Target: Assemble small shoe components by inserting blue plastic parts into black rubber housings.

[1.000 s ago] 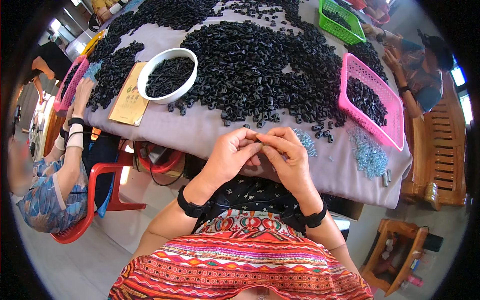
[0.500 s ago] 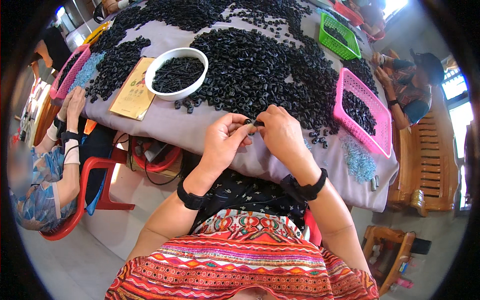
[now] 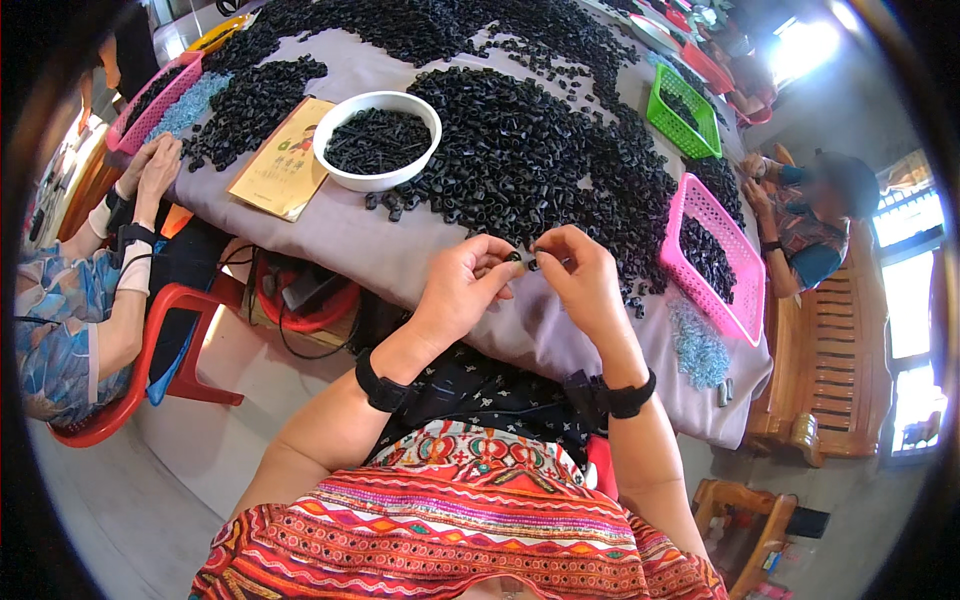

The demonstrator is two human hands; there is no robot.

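Over the near edge of the cloth-covered table (image 3: 330,240), my two hands meet, fingertips close together. My left hand (image 3: 465,283) is closed, pinching a small black plastic piece (image 3: 514,257) between thumb and forefinger. Bent in a pinch, my right hand (image 3: 583,275) holds another small dark piece (image 3: 533,263), mostly hidden by its fingers. Just beyond both hands spreads a large heap of short black tubular pieces (image 3: 510,150). To the left of the heap stands a white bowl (image 3: 377,184) filled with thin black parts.
A yellowish booklet (image 3: 283,165) lies beside the bowl. At right are a pink basket (image 3: 735,320), a green basket (image 3: 690,138) and clear bluish bits (image 3: 697,345). Another pink basket (image 3: 128,138) stands far left. Co-workers sit left, near a red chair (image 3: 190,300), and right, by a wooden bench (image 3: 835,370).
The view has shifted slightly, so the table contents sit differently in it. My right hand's fingers have drawn a little apart from my left, and its wrist has turned.
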